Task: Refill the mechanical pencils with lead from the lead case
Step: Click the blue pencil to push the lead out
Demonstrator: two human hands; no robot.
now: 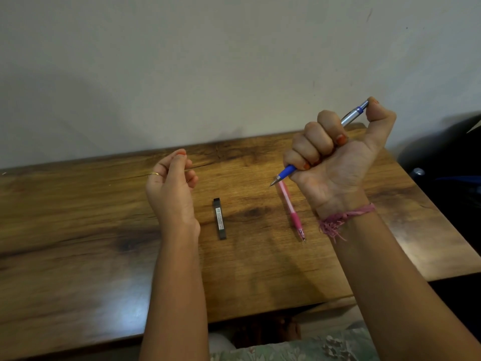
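Two mechanical pencils, one lead case, on a wooden table (78,230). Right hand (335,155) raised above the table's right side, fist wrapped round the blue-and-silver pencil (286,172), thumb on its top button, tip pointing down-left. Pink pencil (292,212) lies flat just below that fist, tip toward the near edge. Black lead case (219,218) lies flat mid-table, between the arms. Left hand (170,183) hovers left of the case, fingers loosely curled, thumb and forefinger together; can't tell if they pinch anything.
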